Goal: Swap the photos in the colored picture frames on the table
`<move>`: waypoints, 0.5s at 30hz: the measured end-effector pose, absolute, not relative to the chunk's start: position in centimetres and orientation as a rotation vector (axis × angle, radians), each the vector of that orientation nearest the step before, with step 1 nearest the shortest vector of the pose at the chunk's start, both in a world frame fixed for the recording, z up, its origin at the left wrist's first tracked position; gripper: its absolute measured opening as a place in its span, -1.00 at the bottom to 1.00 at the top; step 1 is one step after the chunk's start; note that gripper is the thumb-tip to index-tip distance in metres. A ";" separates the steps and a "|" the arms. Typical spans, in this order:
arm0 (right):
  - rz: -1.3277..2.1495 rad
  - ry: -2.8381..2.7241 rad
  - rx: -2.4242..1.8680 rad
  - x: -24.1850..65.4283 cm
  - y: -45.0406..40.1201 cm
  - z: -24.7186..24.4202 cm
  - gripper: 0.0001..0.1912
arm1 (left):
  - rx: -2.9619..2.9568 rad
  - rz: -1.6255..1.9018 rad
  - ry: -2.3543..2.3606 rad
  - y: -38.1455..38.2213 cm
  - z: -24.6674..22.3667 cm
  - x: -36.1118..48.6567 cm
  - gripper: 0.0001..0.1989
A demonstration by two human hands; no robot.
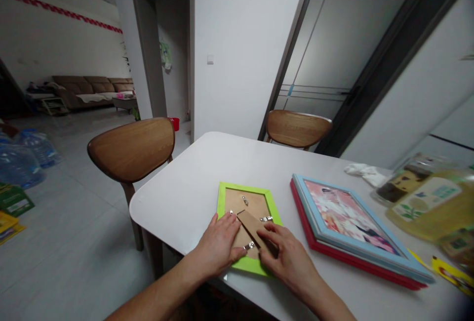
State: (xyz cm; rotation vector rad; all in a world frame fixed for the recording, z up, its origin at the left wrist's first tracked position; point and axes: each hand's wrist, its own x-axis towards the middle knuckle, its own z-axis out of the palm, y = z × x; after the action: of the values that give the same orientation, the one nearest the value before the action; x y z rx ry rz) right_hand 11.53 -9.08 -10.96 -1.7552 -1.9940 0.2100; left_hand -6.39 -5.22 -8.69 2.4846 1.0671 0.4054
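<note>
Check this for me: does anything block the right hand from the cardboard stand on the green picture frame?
Nothing visible does. The right hand rests on the cardboard stand, which lies on the back of the green picture frame. The left hand sits on the stand's other side, not between them.

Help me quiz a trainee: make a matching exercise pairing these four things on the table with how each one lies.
1. Green picture frame
2. Blue picture frame
3. Red picture frame
4. Brown backing strut

A. Under the blue frame, only its edge showing
B. Face up, picture showing
C. Face down, metal clips on its back
D. Across the green frame's back, under the right hand

Pairs: 1-C, 2-B, 3-A, 4-D
</note>
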 end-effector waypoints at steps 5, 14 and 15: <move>-0.064 -2.035 -1.563 11.8 -9.4 -12.6 -0.70 | 2.544 0.359 1.011 -6.6 -9.1 -6.9 -0.49; -0.168 -2.370 -1.405 10.8 -10.2 -11.0 -0.70 | 2.576 0.368 0.920 -6.3 -10.1 -8.4 -0.73; -0.146 -2.389 -1.403 10.8 -10.2 -10.9 -0.70 | 2.569 0.377 0.920 -6.1 -10.2 -8.4 -0.73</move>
State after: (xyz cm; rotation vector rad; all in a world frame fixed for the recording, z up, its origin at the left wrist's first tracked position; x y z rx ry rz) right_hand 10.77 -10.19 -10.87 -1.4029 -2.3895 -0.1457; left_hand -8.42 -6.10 -10.19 2.5693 0.9200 0.3768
